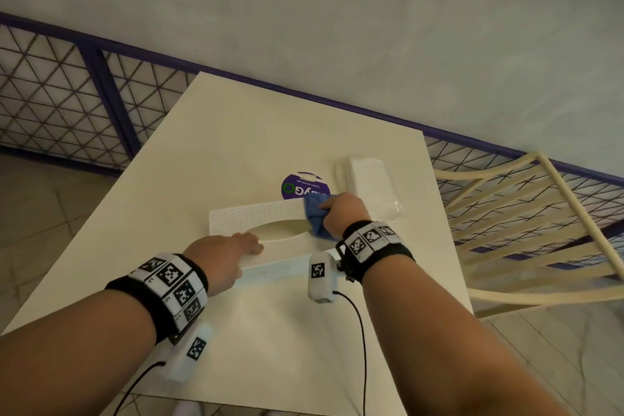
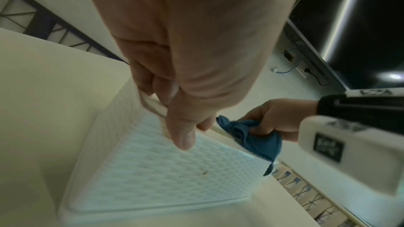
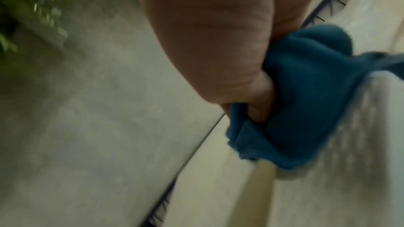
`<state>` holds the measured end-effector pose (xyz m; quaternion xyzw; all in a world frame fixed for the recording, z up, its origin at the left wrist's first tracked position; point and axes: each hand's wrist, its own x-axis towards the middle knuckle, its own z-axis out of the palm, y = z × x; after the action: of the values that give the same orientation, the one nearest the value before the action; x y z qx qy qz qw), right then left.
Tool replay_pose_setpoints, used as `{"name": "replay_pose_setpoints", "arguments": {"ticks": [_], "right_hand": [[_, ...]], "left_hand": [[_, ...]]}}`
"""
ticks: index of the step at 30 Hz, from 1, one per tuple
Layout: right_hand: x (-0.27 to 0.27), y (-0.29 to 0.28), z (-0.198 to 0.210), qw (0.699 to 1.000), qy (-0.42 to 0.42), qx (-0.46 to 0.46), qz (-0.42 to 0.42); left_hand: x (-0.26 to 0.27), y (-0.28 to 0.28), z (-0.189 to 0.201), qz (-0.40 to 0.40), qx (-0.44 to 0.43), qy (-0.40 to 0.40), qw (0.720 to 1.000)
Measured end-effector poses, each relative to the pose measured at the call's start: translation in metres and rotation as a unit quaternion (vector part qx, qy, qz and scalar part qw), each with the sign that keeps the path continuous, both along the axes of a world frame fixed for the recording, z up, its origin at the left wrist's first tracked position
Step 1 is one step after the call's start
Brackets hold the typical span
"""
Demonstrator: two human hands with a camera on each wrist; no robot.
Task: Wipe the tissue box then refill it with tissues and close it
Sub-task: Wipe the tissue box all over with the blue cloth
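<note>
Wiping was underway: your right hand (image 1: 344,209) clutched a bunched blue cloth (image 1: 315,218) against the white tissue box (image 1: 256,218) mid-table (image 1: 236,132), while your left hand (image 1: 224,255) gripped its near rim. Tissue stack (image 1: 366,179) waited near the right edge; refilling and closing remained.

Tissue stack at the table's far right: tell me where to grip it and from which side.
Judging from the head view, pinch the tissue stack across its two long sides, coming from above. It lies flat on the table, long and narrow, with bare table around it; the right hand, nearest, holds the blue cloth.
</note>
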<state>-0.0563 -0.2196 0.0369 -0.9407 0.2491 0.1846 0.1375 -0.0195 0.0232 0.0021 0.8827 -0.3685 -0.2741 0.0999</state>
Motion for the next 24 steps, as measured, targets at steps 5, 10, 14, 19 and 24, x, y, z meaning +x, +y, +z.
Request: {"name": "replay_pose_setpoints", "arguments": {"ticks": [5,10,14,19,24], "right_hand": [[-0.028,0.027,-0.035,0.992,-0.088,0.088,-0.007],[-0.039,0.025,-0.04,0.995,-0.061,0.067,-0.029],[-0.032,0.054,-0.032,0.997,0.02,0.059,0.036],[-0.013,0.121,-0.029,0.973,-0.05,0.15,0.166],[-0.012,0.108,-0.022,0.968,-0.035,0.128,0.213]], "left_hand": [[0.0,0.001,0.003,0.017,-0.024,0.021,0.999],[0.032,0.009,0.012,-0.002,0.093,-0.044,0.995],[0.041,0.01,0.004,-0.012,0.129,-0.056,0.99],[0.05,0.011,0.007,-0.027,0.129,-0.039,0.991],[0.061,0.011,0.017,-0.046,0.167,-0.045,0.984]]}}
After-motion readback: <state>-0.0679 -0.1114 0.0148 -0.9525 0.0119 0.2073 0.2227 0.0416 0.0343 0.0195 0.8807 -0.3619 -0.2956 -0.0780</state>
